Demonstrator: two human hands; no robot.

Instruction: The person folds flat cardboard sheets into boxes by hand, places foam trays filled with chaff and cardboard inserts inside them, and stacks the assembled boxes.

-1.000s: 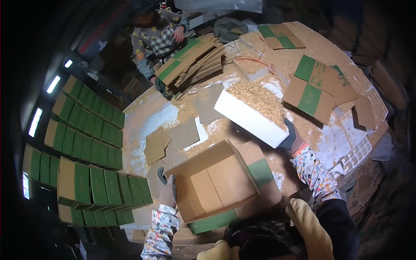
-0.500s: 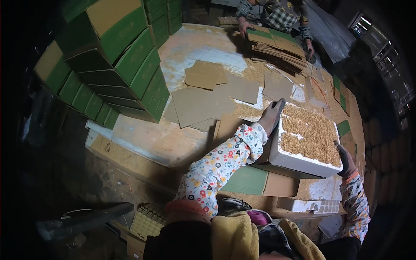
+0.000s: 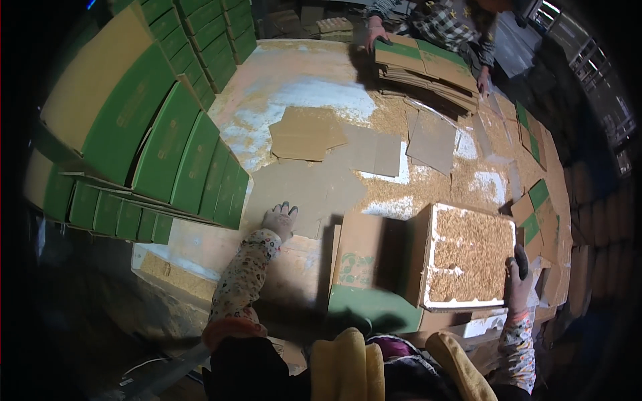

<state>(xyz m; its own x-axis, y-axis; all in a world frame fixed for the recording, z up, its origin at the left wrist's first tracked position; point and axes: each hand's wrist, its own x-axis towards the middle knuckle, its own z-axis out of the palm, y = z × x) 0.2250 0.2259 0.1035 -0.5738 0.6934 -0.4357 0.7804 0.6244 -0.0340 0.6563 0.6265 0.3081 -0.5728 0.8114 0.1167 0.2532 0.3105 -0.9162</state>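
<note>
Head view, landmark the tray
Tray (image 3: pixel 468 257): white foam, shallow, filled with tan chaff-like bits; it sits in the mouth of an open carton, near the desk's front edge.
Carton (image 3: pixel 364 267): brown with a green band, flaps open, just left of the tray and under it.
Right hand (image 3: pixel 518 281): gloved, at the tray's right rim, touching it; fingers (image 3: pixel 521 257) curled over the rim, holding the tray.
Left hand (image 3: pixel 281 219): gloved, well left of the tray, laid flat on a cardboard sheet; fingers (image 3: pixel 287 208) spread wide, holding nothing.
Sheet (image 3: pixel 307 190): large flat brown cardboard, left of the tray and beyond it, under the left hand.
Sleeves (image 3: pixel 244 274): flowered print, on both forearms, coming in from the lower edge.
Desk (image 3: pixel 301 93): pale top, strewn with tan bits and loose cardboard pieces on the far side of the tray.
Flat cartons (image 3: pixel 428 67): a stack of folded brown and green ones, far beyond the tray.
Other person (image 3: pixel 448 23): in a checked shirt, at the far edge beyond the tray, both hands on that stack.
Green boxes (image 3: pixel 167 147): rows of closed ones, stacked far to the left of the tray, beyond the left hand.
</note>
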